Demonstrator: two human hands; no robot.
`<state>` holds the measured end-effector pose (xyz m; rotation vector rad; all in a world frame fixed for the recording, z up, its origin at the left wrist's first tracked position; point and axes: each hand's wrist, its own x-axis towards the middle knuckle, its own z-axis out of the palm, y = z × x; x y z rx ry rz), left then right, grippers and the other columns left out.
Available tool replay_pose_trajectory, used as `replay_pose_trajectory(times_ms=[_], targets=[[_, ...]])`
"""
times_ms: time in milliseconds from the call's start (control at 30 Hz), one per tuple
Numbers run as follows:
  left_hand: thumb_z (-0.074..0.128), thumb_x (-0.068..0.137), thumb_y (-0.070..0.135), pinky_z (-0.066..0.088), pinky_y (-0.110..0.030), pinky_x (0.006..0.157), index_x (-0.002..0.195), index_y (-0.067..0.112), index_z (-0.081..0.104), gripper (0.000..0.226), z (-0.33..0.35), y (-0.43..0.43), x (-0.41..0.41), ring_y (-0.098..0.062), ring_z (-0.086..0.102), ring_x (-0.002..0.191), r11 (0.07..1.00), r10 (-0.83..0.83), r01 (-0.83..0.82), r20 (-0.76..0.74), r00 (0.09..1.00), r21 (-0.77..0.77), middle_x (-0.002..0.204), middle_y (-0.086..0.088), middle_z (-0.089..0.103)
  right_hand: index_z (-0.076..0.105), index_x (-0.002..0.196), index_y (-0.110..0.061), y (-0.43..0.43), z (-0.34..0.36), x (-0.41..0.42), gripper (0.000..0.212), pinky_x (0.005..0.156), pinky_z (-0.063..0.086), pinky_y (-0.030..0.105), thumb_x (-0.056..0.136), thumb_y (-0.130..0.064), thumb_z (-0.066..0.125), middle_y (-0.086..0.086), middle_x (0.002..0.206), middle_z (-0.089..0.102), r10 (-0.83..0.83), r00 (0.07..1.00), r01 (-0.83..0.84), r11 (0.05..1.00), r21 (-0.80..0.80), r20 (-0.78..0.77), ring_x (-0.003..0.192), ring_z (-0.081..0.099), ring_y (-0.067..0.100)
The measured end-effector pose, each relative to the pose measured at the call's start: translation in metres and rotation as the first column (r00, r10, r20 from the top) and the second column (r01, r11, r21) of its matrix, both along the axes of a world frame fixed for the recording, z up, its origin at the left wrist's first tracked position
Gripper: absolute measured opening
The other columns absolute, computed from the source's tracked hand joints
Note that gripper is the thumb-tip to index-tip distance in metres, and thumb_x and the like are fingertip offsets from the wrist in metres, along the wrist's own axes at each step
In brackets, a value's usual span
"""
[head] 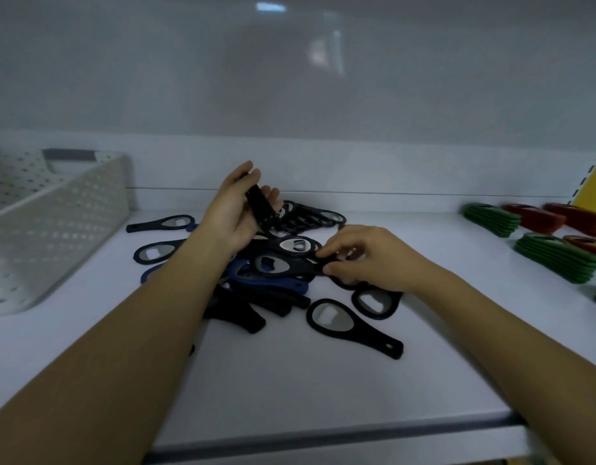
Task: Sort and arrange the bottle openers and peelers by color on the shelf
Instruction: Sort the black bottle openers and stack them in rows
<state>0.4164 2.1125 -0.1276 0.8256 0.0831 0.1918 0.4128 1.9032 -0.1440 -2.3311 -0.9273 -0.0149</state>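
Left hand: the left hand (234, 213) is raised above the back of the heap, its fingers curled round a bundle of black openers (261, 209). Held on edge like this, the bundle probably serves as the growing black set, so that each new piece can be added without putting the others down.
Right hand: the right hand (373, 256) is low on the heap, with its thumb and fingertips pinching the handle end of a black opener (283, 266). That opener lies flat on top of the others. The handle is the easiest part to lift clear.
Heap: the heap (273, 297) lies in the middle of the shelf (290, 380), between the two forearms. It is mostly black, with blue openers (243, 275) tangled in it, so these two colours appear not yet separated.
Loose pieces: single black openers lie apart from the heap, one in front (337, 322) and two to the left (166, 223).
Back row: an overlapping row of black openers (310, 216) lies behind the heap, close to the left hand.
Sorted colours: the green stacks (558, 260) and red stacks (534, 218) are well apart at the right end. They are neatly layered, which suggests those colours are finished.
Basket: a white perforated basket (72, 223) stands at the left end, and its contents cannot be seen.
Peelers: none can be told apart in this view.
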Motion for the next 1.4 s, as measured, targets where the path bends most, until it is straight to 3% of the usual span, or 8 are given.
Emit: replay_pose_trajectory(times_ms=[67, 233, 400, 500, 700, 900, 1067, 1400], targets=[[0.050, 0.095, 0.011, 0.055, -0.038, 0.072, 0.097, 0.021, 0.059, 0.013, 0.000, -0.002, -0.002, -0.023, 0.059, 0.089, 0.999, -0.036, 0.036, -0.008, 0.999, 0.028, 0.100, -0.014, 0.051, 0.073, 0.095, -0.022, -0.003, 0.001, 0.002, 0.016, 0.085, 0.050, 0.023, 0.080, -0.017, 0.071, -0.002, 0.097, 0.069, -0.070, 0.998, 0.071, 0.993, 0.093, -0.005, 0.086, 0.064, 0.011], [0.050, 0.095, 0.013, 0.054, -0.041, 0.078, 0.106, 0.025, 0.060, 0.019, 0.001, -0.005, -0.003, -0.028, 0.065, 0.091, 0.983, -0.136, 0.137, -0.013, 0.991, 0.121, 0.105, -0.016, 0.053, 0.073, 0.097, -0.011, -0.011, 0.009, 0.006, 0.015, 0.071, 0.040, -0.004, 0.084, -0.013, 0.067, -0.011, 0.090, 0.065, -0.388, 0.921, 0.338, 0.837, 0.430, 0.032, 0.071, 0.056, -0.012], [0.047, 0.096, 0.012, 0.056, -0.036, 0.074, 0.109, 0.027, 0.058, 0.023, 0.001, -0.023, -0.005, -0.028, 0.065, 0.093, 0.961, -0.202, 0.192, 0.031, 0.979, 0.199, 0.105, -0.016, 0.054, 0.071, 0.094, -0.017, -0.003, 0.015, -0.003, 0.013, 0.085, 0.050, 0.015, 0.082, -0.013, 0.068, -0.013, 0.090, 0.069, -0.258, 0.956, 0.281, 0.649, 0.707, -0.142, 0.084, 0.066, 0.000], [0.047, 0.095, 0.012, 0.058, -0.038, 0.079, 0.110, 0.027, 0.057, 0.024, 0.002, -0.032, -0.005, -0.029, 0.064, 0.096, 0.974, -0.214, 0.200, 0.126, 0.969, 0.109, 0.121, -0.020, 0.050, 0.070, 0.085, -0.021, 0.011, 0.010, -0.008, 0.017, 0.081, 0.053, 0.018, 0.079, -0.006, 0.069, -0.014, 0.081, 0.071, -0.080, 0.981, 0.182, 0.700, 0.691, -0.178, 0.079, 0.067, 0.003], [0.046, 0.096, 0.011, 0.054, -0.040, 0.087, 0.119, 0.031, 0.054, 0.032, -0.001, -0.027, -0.008, -0.029, 0.064, 0.101, 0.939, -0.276, 0.241, 0.124, 0.953, 0.245, 0.105, -0.017, 0.061, 0.066, 0.098, -0.020, 0.016, 0.003, -0.009, 0.027, 0.083, 0.050, 0.015, 0.081, 0.001, 0.064, -0.007, 0.095, 0.068, 0.106, 0.981, 0.028, 0.746, 0.666, -0.161, 0.087, 0.066, 0.000], [0.048, 0.094, 0.008, 0.058, -0.032, 0.077, 0.115, 0.033, 0.056, 0.033, 0.002, -0.028, -0.009, -0.023, 0.067, 0.093, 0.943, -0.248, 0.216, 0.102, 0.963, 0.253, 0.112, -0.018, 0.052, 0.058, 0.091, -0.028, 0.015, -0.002, -0.007, 0.019, 0.074, 0.048, 0.019, 0.081, -0.016, 0.069, -0.009, 0.091, 0.063, -0.081, 0.996, 0.087, 0.904, 0.418, -0.033, 0.077, 0.057, 0.006], [0.045, 0.097, 0.012, 0.057, -0.037, 0.079, 0.132, 0.030, 0.045, 0.039, 0.004, -0.018, -0.006, -0.026, 0.065, 0.095, 0.976, -0.164, 0.152, 0.073, 0.984, 0.155, 0.123, -0.020, 0.047, 0.066, 0.103, -0.018, 0.013, -0.005, -0.013, 0.023, 0.072, 0.040, 0.006, 0.081, -0.022, 0.070, -0.011, 0.092, 0.063, 0.097, 0.995, -0.098, 0.995, 0.009, 0.035, 0.083, 0.054, -0.005], [0.043, 0.098, 0.010, 0.052, -0.043, 0.084, 0.116, 0.024, 0.054, 0.025, 0.004, -0.008, -0.006, -0.031, 0.061, 0.094, 0.993, -0.111, 0.109, 0.026, 0.994, 0.048, 0.111, -0.016, 0.047, 0.069, 0.079, -0.027, -0.005, 0.005, 0.001, 0.018, 0.071, 0.051, 0.018, 0.082, -0.009, 0.067, -0.006, 0.073, 0.069, -0.152, 0.976, 0.209, 0.844, 0.494, -0.153, 0.064, 0.063, 0.003]])
